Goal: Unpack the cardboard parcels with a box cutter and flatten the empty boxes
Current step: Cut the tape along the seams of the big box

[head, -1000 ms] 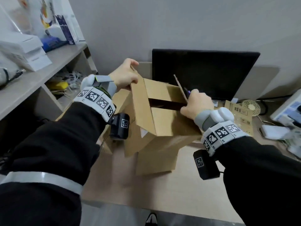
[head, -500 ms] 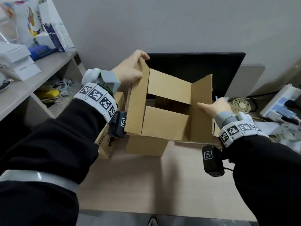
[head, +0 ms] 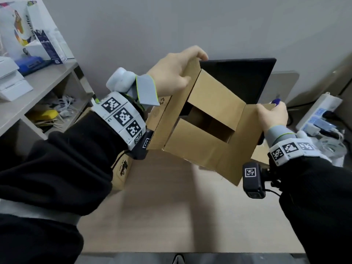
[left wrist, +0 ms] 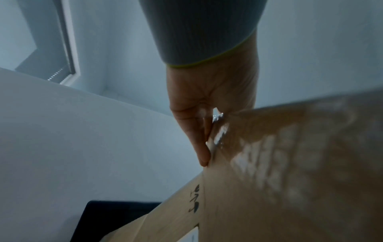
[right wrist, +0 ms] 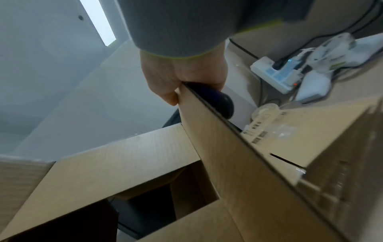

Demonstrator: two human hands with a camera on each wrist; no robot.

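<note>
Overhead, left hand (head: 174,73) and right hand (head: 272,117) grip opposite flaps of the cardboard box (head: 205,130).

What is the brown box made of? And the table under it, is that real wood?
The cardboard box looks like plain corrugated cardboard: matte brown, with fine ribbing on its flaps and a thin layered edge. A glossy strip on the side by the left hand is probably clear tape. The table has a pale, smooth wood-grain top; whether it is real wood or printed laminate, the pictures cannot tell.
</note>
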